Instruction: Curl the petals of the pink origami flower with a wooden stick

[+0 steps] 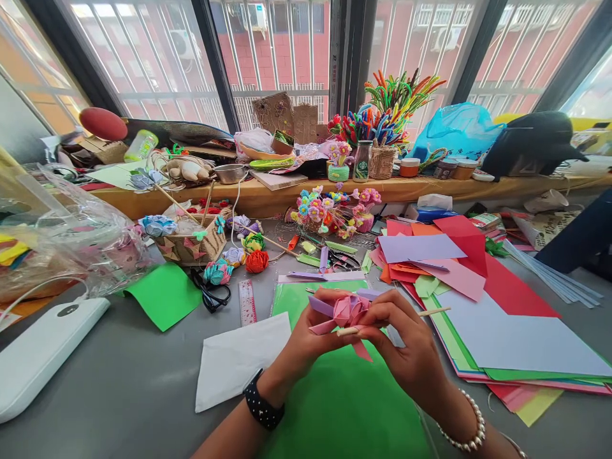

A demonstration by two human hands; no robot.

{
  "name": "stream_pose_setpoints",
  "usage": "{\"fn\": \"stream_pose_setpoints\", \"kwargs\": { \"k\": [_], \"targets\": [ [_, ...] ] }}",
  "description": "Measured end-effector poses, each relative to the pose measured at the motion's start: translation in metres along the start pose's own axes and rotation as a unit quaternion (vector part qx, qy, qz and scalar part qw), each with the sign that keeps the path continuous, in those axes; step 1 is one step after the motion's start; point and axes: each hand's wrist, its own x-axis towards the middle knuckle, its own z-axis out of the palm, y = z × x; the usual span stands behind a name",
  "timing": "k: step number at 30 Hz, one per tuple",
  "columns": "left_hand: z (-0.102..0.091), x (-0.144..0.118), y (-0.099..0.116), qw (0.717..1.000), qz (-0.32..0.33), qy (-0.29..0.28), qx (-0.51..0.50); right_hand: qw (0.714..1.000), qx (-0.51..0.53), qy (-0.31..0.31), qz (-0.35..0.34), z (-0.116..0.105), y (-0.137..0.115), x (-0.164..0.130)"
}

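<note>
My left hand (306,341) and my right hand (406,344) meet above a green paper sheet (344,408) at the table's front middle. Between the fingers sits a pink folded paper flower (348,311) with a lilac strip on its left side. A thin wooden stick (433,312) runs through the flower; my right hand pinches it, and its end pokes out to the right. My left fingers cup the flower from below and behind. A black band is on my left wrist, a pearl bracelet on the right.
A stack of coloured paper sheets (502,331) lies to the right. A white sheet (239,360), a ruler (247,302), black glasses (210,293) and a green sheet (165,294) lie to the left. Scissors (344,259), paper flowers and a basket (191,245) stand behind. A cluttered shelf (268,191) lines the window.
</note>
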Motion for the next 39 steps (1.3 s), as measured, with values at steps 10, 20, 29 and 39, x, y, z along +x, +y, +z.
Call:
{"fn": "stream_pose_setpoints", "kwargs": {
  "k": [10, 20, 29, 39],
  "targets": [
    [-0.0054, -0.0002, -0.0031, 0.999, 0.030, -0.026, 0.033, 1.000, -0.010, 0.014, 0.012, 0.0012, -0.0025, 0.0008],
    [-0.0071, -0.0002, -0.0055, 0.998, 0.055, -0.024, 0.031, 0.999, -0.044, 0.024, 0.005, 0.0049, -0.0009, -0.0033],
    [-0.0042, 0.0008, 0.0006, 0.997, 0.039, -0.003, 0.063, 0.997, 0.019, -0.030, 0.073, -0.0015, 0.0023, 0.0011],
    [-0.0025, -0.0015, 0.0027, 0.998, -0.014, 0.010, 0.060, 0.999, -0.021, 0.024, 0.024, 0.0031, 0.0003, -0.0008]
  ]
}}
